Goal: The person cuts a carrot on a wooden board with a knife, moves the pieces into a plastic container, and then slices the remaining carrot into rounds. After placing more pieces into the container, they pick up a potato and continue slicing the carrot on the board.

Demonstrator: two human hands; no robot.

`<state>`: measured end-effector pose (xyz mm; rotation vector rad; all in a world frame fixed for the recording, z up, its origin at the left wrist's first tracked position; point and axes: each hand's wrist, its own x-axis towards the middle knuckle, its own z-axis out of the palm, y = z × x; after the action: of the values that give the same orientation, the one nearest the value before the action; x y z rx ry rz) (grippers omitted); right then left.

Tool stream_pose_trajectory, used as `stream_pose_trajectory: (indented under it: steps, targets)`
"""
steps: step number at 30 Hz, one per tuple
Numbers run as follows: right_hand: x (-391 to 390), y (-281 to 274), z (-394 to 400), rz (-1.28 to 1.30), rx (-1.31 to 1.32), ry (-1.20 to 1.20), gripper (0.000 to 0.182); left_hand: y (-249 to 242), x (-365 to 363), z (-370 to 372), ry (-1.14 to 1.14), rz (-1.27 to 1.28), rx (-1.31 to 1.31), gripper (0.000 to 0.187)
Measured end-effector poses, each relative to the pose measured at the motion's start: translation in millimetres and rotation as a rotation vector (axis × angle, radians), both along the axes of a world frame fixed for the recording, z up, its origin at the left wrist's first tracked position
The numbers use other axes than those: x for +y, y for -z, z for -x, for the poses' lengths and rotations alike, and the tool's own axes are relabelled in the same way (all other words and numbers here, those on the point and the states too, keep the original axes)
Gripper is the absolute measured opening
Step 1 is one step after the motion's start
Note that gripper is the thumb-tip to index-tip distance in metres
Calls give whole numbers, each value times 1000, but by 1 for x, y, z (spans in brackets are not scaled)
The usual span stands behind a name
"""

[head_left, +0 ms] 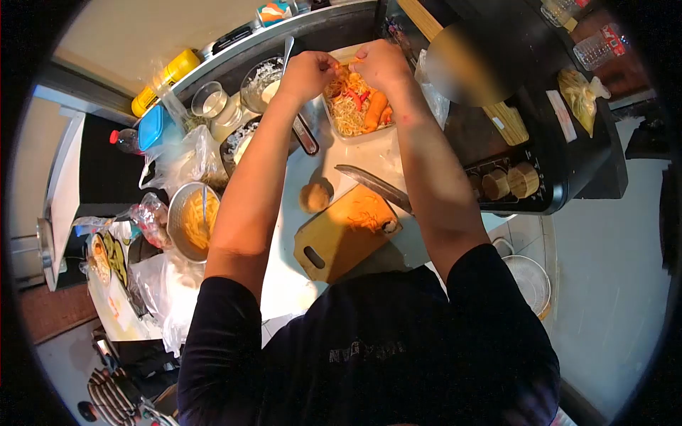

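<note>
My left hand (307,73) and my right hand (383,65) are both over the far end of a clear food container (348,138). The container holds bean sprouts (347,113), sausage-like pieces (374,112), red bits and orange shreds. The fingers of my left hand are pinched together, and what they hold is too small to make out. Thin orange shreds, like carrot, show at the closed fingertips of my right hand. Nearer me, a wooden cutting board (312,241) bears more orange shreds (366,216). A knife (369,184) lies across its far edge.
A round brown item (314,197) sits left of the board. At left are a metal bowl (175,227) of yellow strips, a plastic bag (188,160) and a glass (210,99). A dark stove (511,184) and a blurred round pan-like shape (472,64) stand at right.
</note>
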<state>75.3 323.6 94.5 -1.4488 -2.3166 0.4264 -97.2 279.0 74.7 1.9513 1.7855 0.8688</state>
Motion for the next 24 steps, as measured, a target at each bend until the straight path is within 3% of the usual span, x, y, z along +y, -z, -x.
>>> stream_pose_trajectory:
  steps: [2,4,8,10,13,21,24]
  targets:
    - [9,11,0,-49,63,47,30,0,4,1,-35,37,21,21]
    - [13,13,1,125,217,58,26,3,8,3,-43,7,46,20]
    - [6,14,2,162,186,107,24,7,9,5,-19,-73,149,22]
    - [9,28,0,-74,199,86,27,16,15,11,-25,-47,76,21]
    - [9,36,-1,-157,292,63,30,27,20,15,-35,-47,5,20]
    - [-33,13,-11,-261,346,-19,26,7,-14,10,3,37,44,23]
    - [-66,14,-22,-215,323,-117,23,-24,-46,1,-86,178,81,30]
